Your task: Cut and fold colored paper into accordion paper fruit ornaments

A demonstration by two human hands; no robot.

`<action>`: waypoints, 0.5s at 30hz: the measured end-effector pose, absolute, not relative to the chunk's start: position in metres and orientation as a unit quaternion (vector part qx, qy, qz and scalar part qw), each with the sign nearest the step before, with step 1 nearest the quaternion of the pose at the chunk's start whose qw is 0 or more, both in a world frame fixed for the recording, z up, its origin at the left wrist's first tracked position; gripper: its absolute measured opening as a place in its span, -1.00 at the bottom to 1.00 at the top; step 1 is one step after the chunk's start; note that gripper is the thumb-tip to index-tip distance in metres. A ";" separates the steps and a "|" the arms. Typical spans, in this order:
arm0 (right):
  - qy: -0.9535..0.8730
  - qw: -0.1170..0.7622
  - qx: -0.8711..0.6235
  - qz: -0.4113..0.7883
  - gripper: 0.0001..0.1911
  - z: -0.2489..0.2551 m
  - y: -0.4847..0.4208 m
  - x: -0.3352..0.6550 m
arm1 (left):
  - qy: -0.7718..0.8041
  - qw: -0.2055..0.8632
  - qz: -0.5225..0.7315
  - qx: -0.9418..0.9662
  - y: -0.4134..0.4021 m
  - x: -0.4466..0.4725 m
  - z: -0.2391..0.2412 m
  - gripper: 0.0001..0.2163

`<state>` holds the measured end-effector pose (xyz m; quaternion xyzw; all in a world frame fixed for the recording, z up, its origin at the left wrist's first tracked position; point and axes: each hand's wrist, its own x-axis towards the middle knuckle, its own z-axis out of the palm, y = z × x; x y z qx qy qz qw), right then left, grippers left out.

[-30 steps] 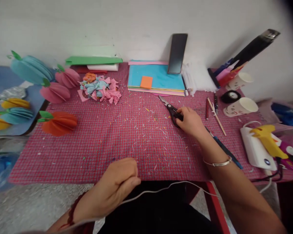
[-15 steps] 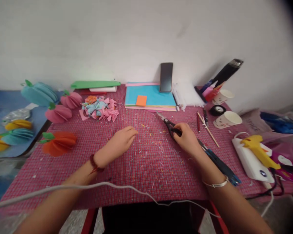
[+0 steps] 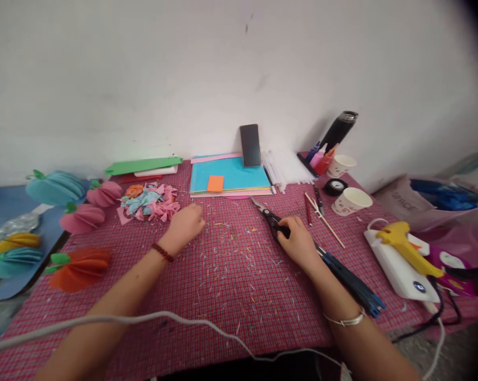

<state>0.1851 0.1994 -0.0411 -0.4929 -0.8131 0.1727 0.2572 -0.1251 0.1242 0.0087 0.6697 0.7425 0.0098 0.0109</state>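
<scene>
My right hand (image 3: 298, 241) rests over the handles of a pair of black-handled scissors (image 3: 267, 211), its fingers curled round them. The scissors lie on the checked tablecloth (image 3: 231, 296), blades pointing away from me towards the wall. My left hand (image 3: 186, 225) is closed with the knuckles up, just above the cloth, and nothing shows in it. Beside it on the left is a heap of pink, blue and orange scraps (image 3: 149, 203). A stack of coloured sheets (image 3: 231, 177), blue on top, lies beyond both hands and bears a small orange square (image 3: 215, 183).
Felt-like pumpkins, one of them orange (image 3: 83, 267), stand at the left. A phone (image 3: 250, 145) leans on the wall. Paper cups (image 3: 352, 202), black tape (image 3: 335, 186), pencils and a yellow glue gun (image 3: 409, 247) are at the right. A white cable (image 3: 175, 316) crosses in front.
The view has shifted, moving the table lower in the picture. My left hand has moved slightly away from me, closer to the scraps, its fingers more curled. My right hand stays on the scissors.
</scene>
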 end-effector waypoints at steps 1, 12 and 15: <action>-0.813 0.257 -0.490 0.179 -0.86 -0.041 0.199 0.184 | 0.755 0.001 0.003 0.655 0.124 -0.134 0.011 -0.86; -0.805 0.261 -0.478 0.234 -0.84 -0.035 0.194 0.182 | 0.737 -0.006 -0.007 0.676 0.171 -0.150 -0.001 -0.75; -0.788 0.277 -0.496 0.239 -0.84 -0.034 0.199 0.185 | 0.713 0.002 0.003 0.701 0.182 -0.135 0.000 -0.76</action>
